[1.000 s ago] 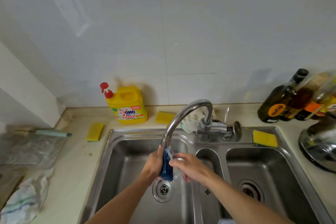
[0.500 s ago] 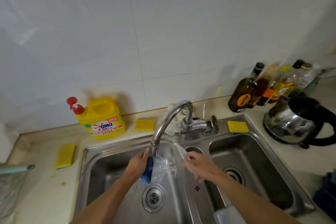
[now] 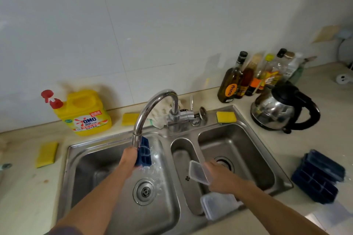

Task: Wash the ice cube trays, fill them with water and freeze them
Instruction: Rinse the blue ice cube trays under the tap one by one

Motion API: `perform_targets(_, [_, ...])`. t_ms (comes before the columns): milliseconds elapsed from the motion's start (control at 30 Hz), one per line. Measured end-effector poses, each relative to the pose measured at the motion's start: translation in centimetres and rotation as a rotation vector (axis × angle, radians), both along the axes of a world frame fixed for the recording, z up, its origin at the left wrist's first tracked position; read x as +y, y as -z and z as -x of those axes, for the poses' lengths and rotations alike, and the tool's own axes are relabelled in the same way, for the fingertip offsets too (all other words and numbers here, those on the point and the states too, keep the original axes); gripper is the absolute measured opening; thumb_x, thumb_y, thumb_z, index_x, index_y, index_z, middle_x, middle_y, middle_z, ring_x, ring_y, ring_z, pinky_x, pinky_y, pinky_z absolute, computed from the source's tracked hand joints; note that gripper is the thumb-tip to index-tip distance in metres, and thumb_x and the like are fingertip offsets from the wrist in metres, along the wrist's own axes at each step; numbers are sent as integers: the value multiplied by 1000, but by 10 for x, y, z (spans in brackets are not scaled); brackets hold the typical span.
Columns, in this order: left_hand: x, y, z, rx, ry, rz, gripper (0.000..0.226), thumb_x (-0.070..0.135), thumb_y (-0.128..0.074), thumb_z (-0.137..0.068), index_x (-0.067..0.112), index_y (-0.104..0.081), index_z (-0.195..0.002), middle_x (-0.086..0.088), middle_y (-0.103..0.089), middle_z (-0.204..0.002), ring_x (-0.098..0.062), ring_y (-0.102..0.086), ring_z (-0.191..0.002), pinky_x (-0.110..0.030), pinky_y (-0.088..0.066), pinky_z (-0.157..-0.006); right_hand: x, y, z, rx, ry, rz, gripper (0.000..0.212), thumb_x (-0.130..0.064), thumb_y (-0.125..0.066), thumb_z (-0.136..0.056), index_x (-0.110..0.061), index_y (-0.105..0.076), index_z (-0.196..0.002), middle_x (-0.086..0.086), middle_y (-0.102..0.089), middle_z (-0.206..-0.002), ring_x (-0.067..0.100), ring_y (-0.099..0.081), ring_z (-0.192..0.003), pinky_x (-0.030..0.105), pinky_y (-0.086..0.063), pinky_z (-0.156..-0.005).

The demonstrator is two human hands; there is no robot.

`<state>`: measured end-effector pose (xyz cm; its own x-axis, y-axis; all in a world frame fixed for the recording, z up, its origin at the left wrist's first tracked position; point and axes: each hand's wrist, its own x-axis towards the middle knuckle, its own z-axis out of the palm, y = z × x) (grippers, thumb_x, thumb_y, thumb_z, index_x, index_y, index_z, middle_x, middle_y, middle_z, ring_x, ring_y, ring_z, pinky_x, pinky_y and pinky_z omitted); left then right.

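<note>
Indoors, a white-tiled wall (image 3: 172,25) backs a beige counter (image 3: 28,187) with a steel sink (image 3: 91,168); spare blue trays (image 3: 319,175) are stacked at near right. A blue ice cube tray (image 3: 144,153), gridded and wet, stands on edge under the running faucet (image 3: 152,101) over the left basin. The left hand (image 3: 128,158) grips its near end with fingers curled, and the right hand (image 3: 219,177) pinches a clear lid (image 3: 197,171) above the middle basin.

Soft even light, mild glare on kettle (image 3: 275,112), wide-angle edge warp, slight motion blur.

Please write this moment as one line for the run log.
step: rinsing | left hand: holds blue ice cube tray under faucet | right hand: holds clear lid over sink
</note>
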<state>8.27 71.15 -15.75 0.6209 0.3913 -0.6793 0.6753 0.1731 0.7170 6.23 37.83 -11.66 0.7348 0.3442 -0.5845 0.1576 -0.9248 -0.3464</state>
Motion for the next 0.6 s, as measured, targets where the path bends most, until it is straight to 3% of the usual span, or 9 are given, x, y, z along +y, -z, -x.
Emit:
perform_targets(133, [-6,-2,-1,-27,-151,90,19,20,-39,-105,17,-58,-105,-11,-68,-93,-30,-67,-83,-40,-56,-64,-32,16,16,6,-129,99,69,-4,-68,-84,-26,-39,-144,0,-47,-142,19,-49,-123,38,-48,-103])
perform_targets(333, [-16,-1,2,-45,-196,144,21,23,-38,-106,18,-57,-113,-13,-68,-102,-33,-66,-89,-43,-56,-62,-55,31,35,-82,-353,214,81,-9,-72,-84,-26,-31,-151,3,-16,-166,30,-20,-151,54,-21,-121])
perform_targets(467, [-24,-3,7,-65,-235,198,26,31,-38,-107,19,-56,-121,-13,-68,-105,-33,-67,-91,-44,-56,-62,-62,35,46,-127,-413,264,84,-4,-64,-90,-24,-20,-159,5,-2,-171,36,-3,-156,59,-14,-123])
perform_targets(600, [-31,-7,12,-88,-256,241,34,37,-39,-106,19,-52,-133,-15,-66,-117,-36,-66,-98,-47,-58,-64,-64,33,46,-118,-451,283,89,-1,-62,-90,-24,-14,-161,5,4,-172,38,1,-156,61,-10,-123])
